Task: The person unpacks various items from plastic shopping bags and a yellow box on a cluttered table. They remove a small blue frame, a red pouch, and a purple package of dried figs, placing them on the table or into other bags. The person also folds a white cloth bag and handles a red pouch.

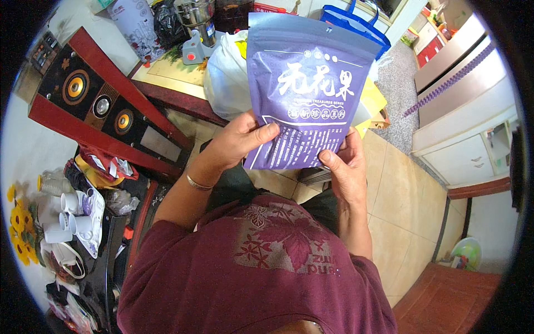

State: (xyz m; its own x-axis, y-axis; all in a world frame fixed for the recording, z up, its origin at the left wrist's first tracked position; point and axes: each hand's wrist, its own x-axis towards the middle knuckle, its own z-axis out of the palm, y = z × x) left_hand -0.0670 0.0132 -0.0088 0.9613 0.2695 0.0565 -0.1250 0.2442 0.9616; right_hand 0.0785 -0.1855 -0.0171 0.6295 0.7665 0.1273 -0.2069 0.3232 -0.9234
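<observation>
A purple resealable plastic pouch (308, 83) bearing white writing stands upright before me, with its zip-seal edge at the top. My left hand (242, 140) grips its lower left side, thumb on the front and fingers hidden behind. On the lower right, my right hand (344, 160) holds the pouch the same way, its thumb near the bottom edge. Behind the pouch's left side is a white plastic bag (225, 79) on a low table. A yellow packet (371, 100) shows past its right side.
A tall floor speaker (100, 104) is at the left, with white cups (79, 224) on a black cabinet below it. A blue bag (354, 25) lies behind the pouch. The tiled floor (404, 192) extends to the right, towards white cabinets (467, 163) and a reddish-brown wooden surface (450, 300).
</observation>
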